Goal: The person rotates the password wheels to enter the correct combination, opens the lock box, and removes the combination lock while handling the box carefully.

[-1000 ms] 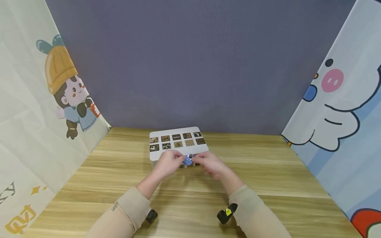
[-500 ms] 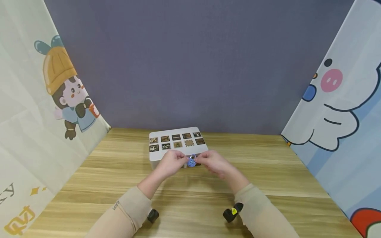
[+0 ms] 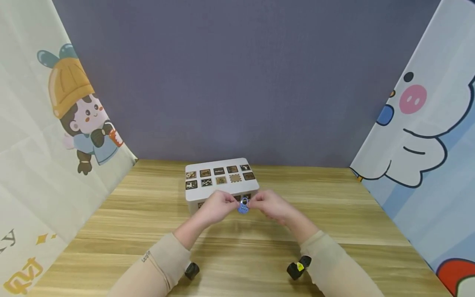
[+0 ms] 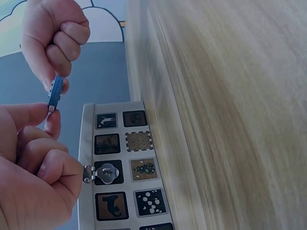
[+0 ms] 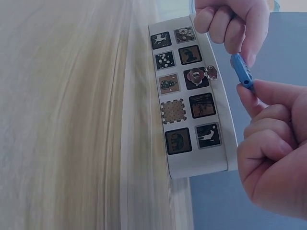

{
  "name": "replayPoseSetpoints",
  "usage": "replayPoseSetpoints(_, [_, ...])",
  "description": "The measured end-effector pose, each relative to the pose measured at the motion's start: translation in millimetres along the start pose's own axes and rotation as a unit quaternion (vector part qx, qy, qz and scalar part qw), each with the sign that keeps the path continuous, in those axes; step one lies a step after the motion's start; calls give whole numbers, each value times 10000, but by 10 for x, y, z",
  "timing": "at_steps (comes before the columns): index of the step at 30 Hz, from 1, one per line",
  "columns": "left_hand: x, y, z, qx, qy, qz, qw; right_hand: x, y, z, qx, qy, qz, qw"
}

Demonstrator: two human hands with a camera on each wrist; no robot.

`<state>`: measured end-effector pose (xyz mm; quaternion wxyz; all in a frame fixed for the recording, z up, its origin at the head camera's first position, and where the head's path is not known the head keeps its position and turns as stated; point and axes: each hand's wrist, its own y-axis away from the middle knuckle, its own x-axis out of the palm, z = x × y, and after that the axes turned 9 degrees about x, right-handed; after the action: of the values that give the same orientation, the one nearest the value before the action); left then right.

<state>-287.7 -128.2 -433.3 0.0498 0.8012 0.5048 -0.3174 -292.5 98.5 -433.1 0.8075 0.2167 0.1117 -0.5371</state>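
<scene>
A small blue padlock (image 3: pixel 243 208) is held up just in front of a white box (image 3: pixel 222 193). Thumb and fingertips of my left hand (image 3: pixel 218 205) pinch its left side; those of my right hand (image 3: pixel 270 205) pinch its right side. Its shackle loop points up, and small pale marks dot its body. The left wrist view shows the padlock (image 4: pixel 55 92) edge-on between both hands. On the box front, a metal hasp (image 4: pixel 106 173) with a slotted round plate lies against the wall. My fingertips cover the padlock's side edges.
The box, printed with several dark and brown picture squares, stands on a wood-grain table (image 3: pixel 315 214). A grey-blue panel (image 3: pixel 245 82) rises behind it. Cartoon-printed sheets hang at left (image 3: pixel 22 123) and right (image 3: pixel 456 123). Black wrist devices (image 3: pixel 298 267) sit under the sleeves.
Both hands, still pinching the padlock, have moved right and a little toward me. The padlock now overlaps less of the box, and more of the box's front shows. The box stays put.
</scene>
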Motion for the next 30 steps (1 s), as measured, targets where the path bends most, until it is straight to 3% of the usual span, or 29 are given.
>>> replayPoseSetpoints(13, [97, 14, -12, 90, -178, 480, 9986, -17, 54, -120, -16, 467, 47, 9989])
replayPoseSetpoints(30, [204, 1, 20, 157, -356, 1071, 9935, -4, 151, -155, -107, 619, 200, 9978])
